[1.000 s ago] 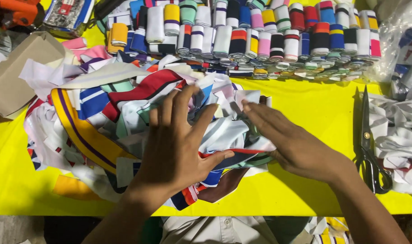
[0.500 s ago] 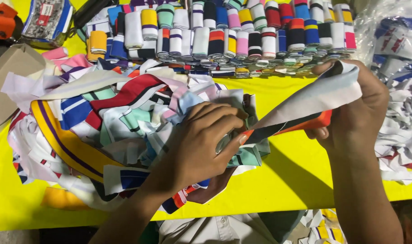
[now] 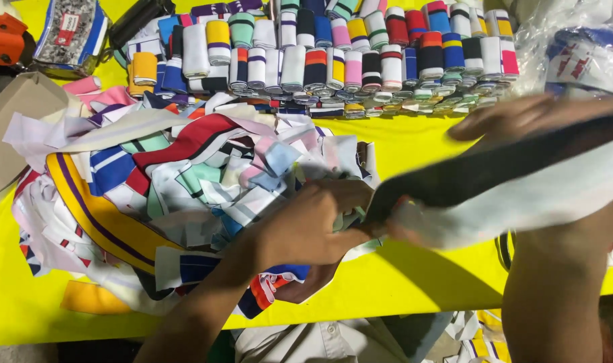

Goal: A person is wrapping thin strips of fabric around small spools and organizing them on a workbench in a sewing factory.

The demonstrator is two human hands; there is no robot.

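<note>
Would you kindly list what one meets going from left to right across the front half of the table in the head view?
Heap of striped fabric scraps → left hand → black-and-white strip stretched between both hands → right hand.

Single view only: head cam, worn by the person, looking steeply down and forward over the near edge of the yellow table (image 3: 414, 282). Close range, forearms fill the lower frame. Far edge sits near the top, lined with rolled fabric bands (image 3: 333, 57). Table's left edge is partly visible by the cardboard box (image 3: 14, 128); right edge cut off. No second view, so nothing overlaps.
</note>
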